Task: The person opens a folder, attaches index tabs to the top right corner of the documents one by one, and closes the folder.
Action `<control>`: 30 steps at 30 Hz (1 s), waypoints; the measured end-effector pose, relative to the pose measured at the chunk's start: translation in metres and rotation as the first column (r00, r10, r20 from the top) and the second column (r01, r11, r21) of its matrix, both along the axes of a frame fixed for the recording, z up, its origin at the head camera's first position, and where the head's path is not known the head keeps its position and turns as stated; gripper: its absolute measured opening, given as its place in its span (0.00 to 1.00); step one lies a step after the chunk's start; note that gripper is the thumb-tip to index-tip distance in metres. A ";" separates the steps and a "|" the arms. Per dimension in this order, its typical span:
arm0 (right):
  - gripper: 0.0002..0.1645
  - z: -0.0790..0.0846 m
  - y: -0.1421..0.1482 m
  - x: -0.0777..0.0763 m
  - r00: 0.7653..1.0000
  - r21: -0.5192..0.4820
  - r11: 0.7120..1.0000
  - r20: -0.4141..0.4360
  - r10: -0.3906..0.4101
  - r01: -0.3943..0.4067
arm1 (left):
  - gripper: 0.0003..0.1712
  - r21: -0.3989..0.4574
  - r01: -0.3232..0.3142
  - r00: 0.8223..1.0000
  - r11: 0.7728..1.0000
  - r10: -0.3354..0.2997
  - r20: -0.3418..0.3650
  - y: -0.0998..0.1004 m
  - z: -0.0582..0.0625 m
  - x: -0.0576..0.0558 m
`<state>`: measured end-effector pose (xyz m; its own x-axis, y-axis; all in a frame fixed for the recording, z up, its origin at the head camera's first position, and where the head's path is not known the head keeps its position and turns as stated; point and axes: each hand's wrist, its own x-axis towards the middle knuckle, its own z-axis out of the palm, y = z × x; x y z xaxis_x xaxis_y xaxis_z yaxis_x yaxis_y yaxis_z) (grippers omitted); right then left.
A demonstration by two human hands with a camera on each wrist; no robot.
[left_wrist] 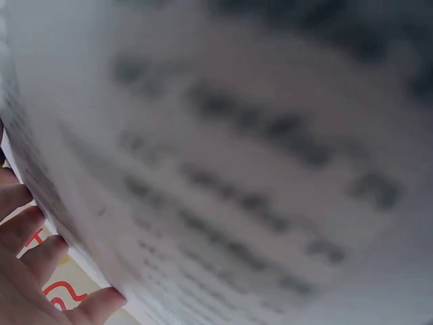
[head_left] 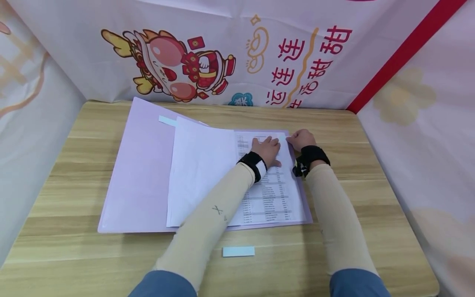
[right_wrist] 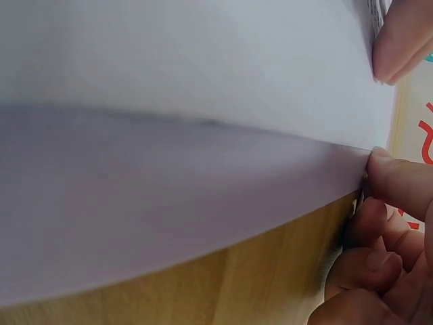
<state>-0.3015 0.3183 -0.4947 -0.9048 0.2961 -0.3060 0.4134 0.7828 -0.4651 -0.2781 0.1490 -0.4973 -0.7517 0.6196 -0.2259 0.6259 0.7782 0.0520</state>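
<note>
A pale purple folder [head_left: 141, 173] lies opened out on the table, with white sheets inside. Its right side shows a printed page [head_left: 272, 194] with rows of text; a blank white page [head_left: 200, 165] is turned to the left. My left hand [head_left: 267, 151] rests on the upper printed page, fingers spread; these fingers [left_wrist: 44, 257] show at the left wrist view's lower left. At the upper right edge, my right hand [head_left: 302, 139] pinches the folder's border. In the right wrist view its thumb [right_wrist: 399, 179] lies on the purple edge [right_wrist: 203, 196], other fingers curled below.
A light blue strip [head_left: 238, 251] lies on the wooden table [head_left: 271, 268] in front of the folder. Another strip [head_left: 168, 121] sits at the left cover's top. A printed cloth [head_left: 230, 49] hangs along the table's back edge.
</note>
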 end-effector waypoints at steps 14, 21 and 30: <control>0.21 0.002 0.000 0.001 1.000 -0.045 0.999 0.016 -0.013 0.014 | 0.37 -0.006 0.022 0.996 1.000 -0.023 -0.087 -0.007 0.013 0.019; 0.21 0.000 0.002 0.003 1.000 -0.019 1.000 -0.023 0.012 -0.013 | 0.37 -0.013 0.066 0.991 0.998 -0.067 -0.116 -0.001 0.000 0.020; 0.20 0.013 0.006 0.014 0.994 -0.077 0.996 -0.101 0.034 -0.041 | 0.44 -0.029 0.111 0.983 0.993 -0.115 -0.146 -0.007 0.018 0.042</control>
